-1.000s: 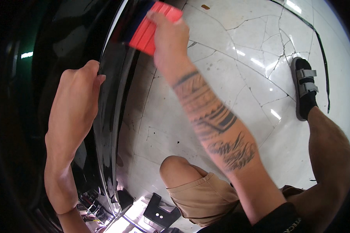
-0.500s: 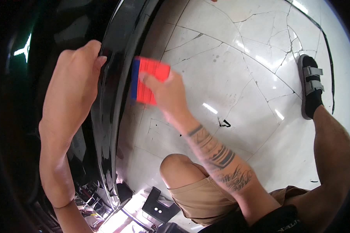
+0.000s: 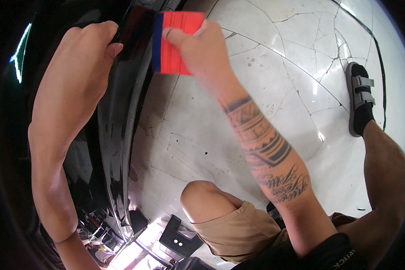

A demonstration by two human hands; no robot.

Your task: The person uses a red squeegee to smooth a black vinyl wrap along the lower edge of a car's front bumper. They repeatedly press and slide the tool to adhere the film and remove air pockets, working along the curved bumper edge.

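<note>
My left hand (image 3: 83,58) is curled closed with thumb and index finger at the glossy black car panel (image 3: 63,13); whatever lies between the fingertips is too small to make out. In my right hand (image 3: 198,49) is a flat red squeegee (image 3: 175,20) with a dark blue edge strip, my thumb across its face. The squeegee is at the panel's right edge, to the right of my left hand; whether it touches cannot be told.
A cracked white tiled floor (image 3: 261,103) runs alongside the car. My bent knee (image 3: 202,195) and sandalled foot (image 3: 360,90) are over it. A black bracket-like piece (image 3: 177,238) and assorted small items (image 3: 99,227) lie at the lower edge.
My right hand with the squeegee came down along the panel's edge, then moved back up. My left hand has shifted upward in the picture, still closed.
</note>
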